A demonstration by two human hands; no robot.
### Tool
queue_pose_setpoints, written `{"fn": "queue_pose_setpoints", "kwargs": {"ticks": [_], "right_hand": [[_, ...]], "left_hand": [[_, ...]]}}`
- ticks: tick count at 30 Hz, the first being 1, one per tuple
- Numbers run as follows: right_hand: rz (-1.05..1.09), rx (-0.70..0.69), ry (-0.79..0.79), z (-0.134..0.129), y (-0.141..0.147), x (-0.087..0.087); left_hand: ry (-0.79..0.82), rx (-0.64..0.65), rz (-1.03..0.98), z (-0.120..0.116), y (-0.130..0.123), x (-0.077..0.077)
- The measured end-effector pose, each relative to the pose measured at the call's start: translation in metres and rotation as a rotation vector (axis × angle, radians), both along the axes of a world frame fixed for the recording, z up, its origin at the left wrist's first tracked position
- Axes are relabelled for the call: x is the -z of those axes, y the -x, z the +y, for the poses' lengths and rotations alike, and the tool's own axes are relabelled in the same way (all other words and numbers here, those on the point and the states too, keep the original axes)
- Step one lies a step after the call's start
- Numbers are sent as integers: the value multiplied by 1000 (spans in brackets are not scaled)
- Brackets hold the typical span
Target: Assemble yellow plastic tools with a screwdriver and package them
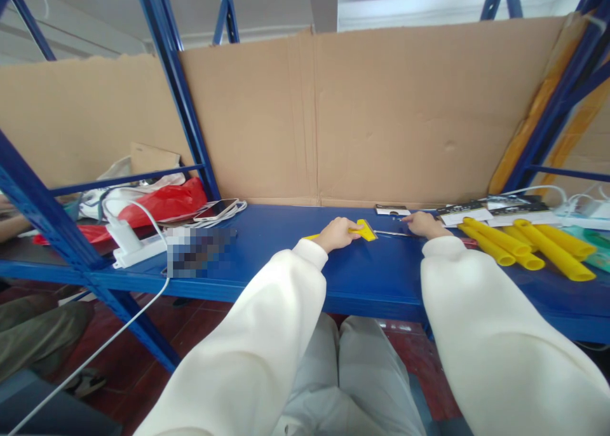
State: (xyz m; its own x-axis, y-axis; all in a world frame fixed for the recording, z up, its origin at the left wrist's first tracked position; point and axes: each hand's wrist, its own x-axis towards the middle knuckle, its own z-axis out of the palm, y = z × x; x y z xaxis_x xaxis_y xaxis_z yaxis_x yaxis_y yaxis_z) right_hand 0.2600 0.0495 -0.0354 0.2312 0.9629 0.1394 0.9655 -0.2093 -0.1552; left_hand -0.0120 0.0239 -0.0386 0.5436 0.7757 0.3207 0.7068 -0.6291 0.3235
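Note:
My left hand [337, 234] is closed around the yellow handle of a scraper-like tool. Its flat yellow head [366, 230] with a thin metal edge points right, just above the blue shelf surface. To the right, my right hand [424, 225] is low over the surface, fingers drawn together and fingertips at a few tiny bits [396, 219] too small to name. A thin metal rod [394, 234] runs from near the yellow head to below my right hand. Whether that hand grips the rod or a tiny piece is hidden.
Yellow tubes [555, 250] and black-and-white packages [464, 212] lie at the right. A small black-and-white card [391, 210] rests near the cardboard wall [410, 118]. Leftward are a white power strip [140, 252], cables and a red bag [166, 202]. Another person's leg [42, 331] shows beyond the blue post.

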Motion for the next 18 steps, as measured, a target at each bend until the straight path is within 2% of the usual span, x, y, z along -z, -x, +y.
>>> {"fn": "queue_pose_setpoints", "kwargs": {"ticks": [11, 18], "right_hand": [[-66, -1, 76, 4, 28, -3], [-102, -27, 93, 10, 27, -1]], "left_hand": [[34, -15, -13, -6, -2, -3], [22, -11, 30, -6, -3, -3]]}}
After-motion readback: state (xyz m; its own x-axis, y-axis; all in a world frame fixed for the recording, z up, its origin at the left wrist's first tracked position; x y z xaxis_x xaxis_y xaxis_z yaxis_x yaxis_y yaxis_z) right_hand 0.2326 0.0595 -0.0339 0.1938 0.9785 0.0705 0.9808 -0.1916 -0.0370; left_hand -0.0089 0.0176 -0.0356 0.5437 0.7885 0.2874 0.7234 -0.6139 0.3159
